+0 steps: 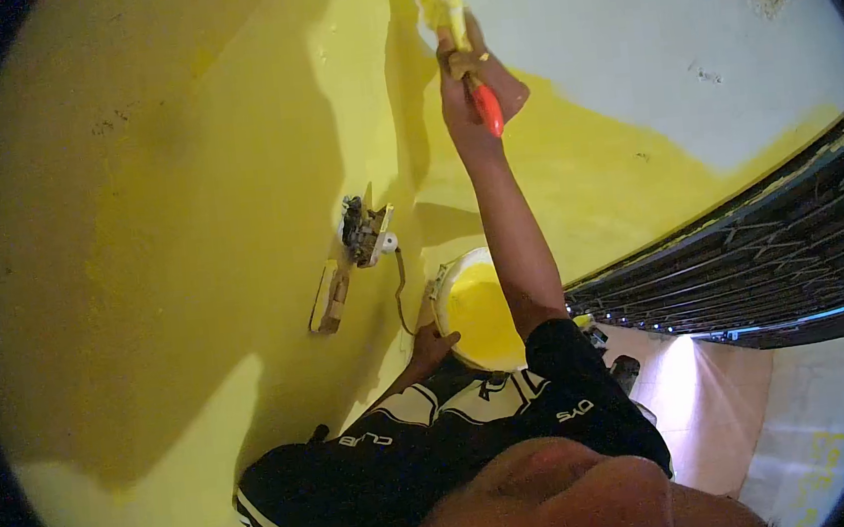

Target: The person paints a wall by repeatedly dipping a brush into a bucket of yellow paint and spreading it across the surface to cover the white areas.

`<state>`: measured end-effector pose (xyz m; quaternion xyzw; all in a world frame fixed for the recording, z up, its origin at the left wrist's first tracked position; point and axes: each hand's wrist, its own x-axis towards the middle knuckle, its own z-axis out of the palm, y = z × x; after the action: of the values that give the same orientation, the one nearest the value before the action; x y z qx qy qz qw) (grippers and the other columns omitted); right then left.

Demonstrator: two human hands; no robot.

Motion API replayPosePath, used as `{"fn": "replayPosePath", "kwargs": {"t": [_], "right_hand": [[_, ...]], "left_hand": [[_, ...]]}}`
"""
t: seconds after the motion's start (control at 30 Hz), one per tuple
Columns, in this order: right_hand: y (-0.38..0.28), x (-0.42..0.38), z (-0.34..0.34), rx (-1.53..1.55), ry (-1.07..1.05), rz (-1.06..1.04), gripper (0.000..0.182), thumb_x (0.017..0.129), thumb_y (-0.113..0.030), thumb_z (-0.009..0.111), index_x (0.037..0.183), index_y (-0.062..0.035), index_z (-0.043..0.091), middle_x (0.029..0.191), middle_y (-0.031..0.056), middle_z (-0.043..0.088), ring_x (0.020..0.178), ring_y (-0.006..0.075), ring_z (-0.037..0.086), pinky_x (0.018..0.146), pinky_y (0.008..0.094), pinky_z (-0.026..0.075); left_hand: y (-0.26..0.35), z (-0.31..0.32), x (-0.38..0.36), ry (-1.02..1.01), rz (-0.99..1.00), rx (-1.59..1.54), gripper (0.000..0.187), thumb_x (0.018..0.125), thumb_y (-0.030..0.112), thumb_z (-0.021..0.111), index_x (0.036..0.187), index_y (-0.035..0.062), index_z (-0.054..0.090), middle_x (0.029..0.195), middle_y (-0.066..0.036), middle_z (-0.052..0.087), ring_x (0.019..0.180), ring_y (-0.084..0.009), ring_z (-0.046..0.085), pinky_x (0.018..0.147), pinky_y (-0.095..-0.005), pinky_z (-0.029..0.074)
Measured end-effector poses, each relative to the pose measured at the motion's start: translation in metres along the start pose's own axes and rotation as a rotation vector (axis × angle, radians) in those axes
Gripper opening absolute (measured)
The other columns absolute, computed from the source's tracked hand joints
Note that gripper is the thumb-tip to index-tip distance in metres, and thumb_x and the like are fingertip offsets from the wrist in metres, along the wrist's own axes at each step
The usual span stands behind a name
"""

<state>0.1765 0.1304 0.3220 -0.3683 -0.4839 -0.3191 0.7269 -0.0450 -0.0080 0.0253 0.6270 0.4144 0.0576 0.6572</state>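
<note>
- What a spread of wall (166, 206), yellow across the left of the frame, pale at upper right!
- Dark metal gate (743, 255) sweeping along the right side.
- Bucket (455, 269) just below centre, yellow paint inside.
- And there's the brush (489, 112), red-ended, top centre, its yellow-coated head right where yellow meets pale!
- Right hand (470, 71), upper centre: fingers wrapped around that brush.
- Electrical box (369, 230) left of centre, insides exposed, 1 cable hanging.
- Left hand (432, 346), below centre: holding the bucket's rim at its lower left.
</note>
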Motion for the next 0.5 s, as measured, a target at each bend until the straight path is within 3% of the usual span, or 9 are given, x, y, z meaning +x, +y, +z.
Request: {"fn": "replayPosePath", "kwargs": {"t": [0.07,0.1,0.13,0.23,0.3,0.33,0.43,0.5], "right_hand": [[0.007,-0.033,-0.006,-0.297,-0.237,0.126,0.019,0.077,0.006,0.057,0.060,0.0021,0.050,0.071,0.0173,0.064,0.078,0.0207,0.065,0.058,0.0263,0.051],[0.019,-0.056,-0.011,-0.266,-0.205,0.083,0.005,0.073,-0.011,0.061,0.068,-0.0088,0.061,0.086,0.0149,0.065,0.048,0.0194,0.058,0.044,0.0288,0.046],[0.037,-0.084,-0.014,-0.218,-0.244,0.001,0.004,0.071,-0.007,0.062,0.069,-0.0074,0.059,0.100,0.0194,0.060,0.052,0.0185,0.060,0.044,0.0282,0.046],[0.032,-0.102,-0.045,-0.237,-0.190,0.009,0.012,0.071,-0.002,0.063,0.064,-0.0078,0.055,0.102,0.0226,0.058,0.055,0.0183,0.060,0.044,0.0270,0.045],[0.039,-0.113,-0.062,-0.324,0.070,-0.060,0.020,0.071,0.001,0.064,0.059,-0.0077,0.050,0.100,0.0252,0.058,0.050,0.0183,0.058,0.042,0.0253,0.044],[0.021,-0.107,-0.070,-0.554,0.052,0.016,0.025,0.073,0.001,0.064,0.056,-0.0080,0.048,0.096,0.0254,0.059,0.044,0.0177,0.055,0.040,0.0244,0.043],[0.013,-0.114,-0.067,-0.696,0.109,0.097,0.027,0.073,-0.001,0.065,0.054,-0.0095,0.048,0.090,0.0238,0.061,0.040,0.0171,0.052,0.038,0.0243,0.041],[0.036,-0.144,-0.058,-0.695,-0.081,0.225,0.026,0.072,0.012,0.058,0.055,-0.0040,0.046,0.058,0.0118,0.055,0.051,0.0221,0.057,0.050,0.0288,0.048]], "left_hand": [[0.002,0.000,-0.001,-0.033,-0.047,0.011,0.037,0.073,0.015,0.063,0.104,-0.0040,0.057,0.096,-0.014,0.063,0.084,-0.0206,0.061,0.077,-0.0331,0.047],[0.003,0.000,0.000,-0.034,-0.054,-0.015,0.036,0.073,0.014,0.063,0.104,-0.0041,0.057,0.096,-0.014,0.063,0.085,-0.0209,0.060,0.077,-0.0337,0.047],[0.004,0.000,0.001,-0.035,-0.059,-0.039,0.035,0.074,0.013,0.063,0.103,-0.0042,0.057,0.096,-0.015,0.062,0.086,-0.0212,0.060,0.078,-0.0343,0.046],[0.011,0.001,-0.003,0.009,-0.024,0.040,0.032,0.075,0.012,0.062,0.103,-0.0034,0.058,0.095,-0.015,0.062,0.087,-0.0218,0.060,0.078,-0.0349,0.046],[0.006,0.001,0.000,0.019,-0.002,0.021,0.031,0.075,0.012,0.062,0.102,-0.0028,0.058,0.095,-0.015,0.062,0.087,-0.0218,0.060,0.078,-0.0347,0.046],[0.002,0.001,-0.001,0.025,0.004,0.001,0.030,0.076,0.011,0.061,0.102,-0.0023,0.059,0.095,-0.015,0.062,0.087,-0.0219,0.060,0.078,-0.0344,0.046],[0.008,-0.001,-0.005,0.001,0.013,-0.064,0.030,0.075,0.012,0.062,0.102,-0.0020,0.059,0.095,-0.015,0.063,0.087,-0.0223,0.060,0.078,-0.0342,0.046],[0.000,-0.001,0.001,-0.010,-0.015,-0.046,0.031,0.075,0.012,0.062,0.102,-0.0022,0.059,0.095,-0.015,0.063,0.087,-0.0221,0.060,0.078,-0.0342,0.046]]}}
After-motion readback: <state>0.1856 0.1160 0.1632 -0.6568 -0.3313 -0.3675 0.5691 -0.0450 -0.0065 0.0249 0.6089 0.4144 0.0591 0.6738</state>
